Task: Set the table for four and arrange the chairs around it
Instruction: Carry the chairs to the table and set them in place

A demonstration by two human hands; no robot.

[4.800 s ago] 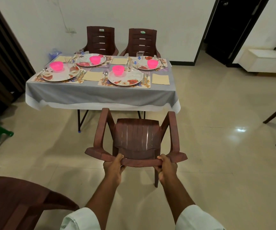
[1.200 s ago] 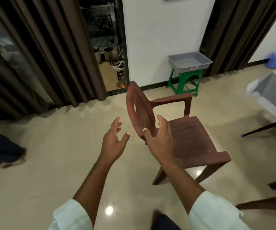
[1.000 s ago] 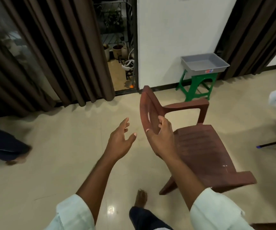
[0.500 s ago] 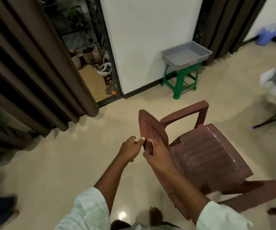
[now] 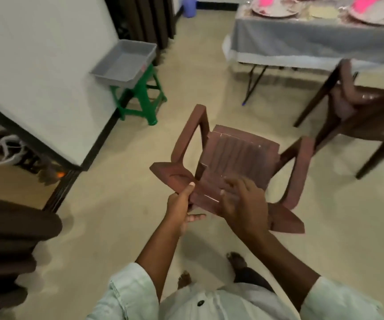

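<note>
Left hand (image 5: 179, 205): grips the top edge of the brown plastic armchair (image 5: 237, 162) at its left end, thumb laid up the back, fingers curled beneath. Right hand (image 5: 244, 202): laid over the top rail near its middle, fingers bent over the front face; motion blur prevents confirming how firmly they wrap.

The armchair sits directly ahead of the person, seat facing away toward the dining table (image 5: 313, 45). Its backrest leans toward the hands and its legs are hidden below the seat, so contact with the floor cannot be confirmed. It is well apart from the table.

A second brown chair (image 5: 366, 109) stands to the right, near the table's front edge. The table carries a grey cloth, plates (image 5: 276, 9) and pink bowls (image 5: 361, 2). A green stool (image 5: 140, 98) bearing a grey tray (image 5: 126, 63) stands by the wall to the left.

Assessed risks:
- Both grips sit on the left and centre of the rail; the unsupported right side could swing and strike the second chair.
- A careless push forward could jolt the table and upset the settings.
- Bare feet (image 5: 237, 262) lie close behind the chair and could be caught by its rear legs.
</note>
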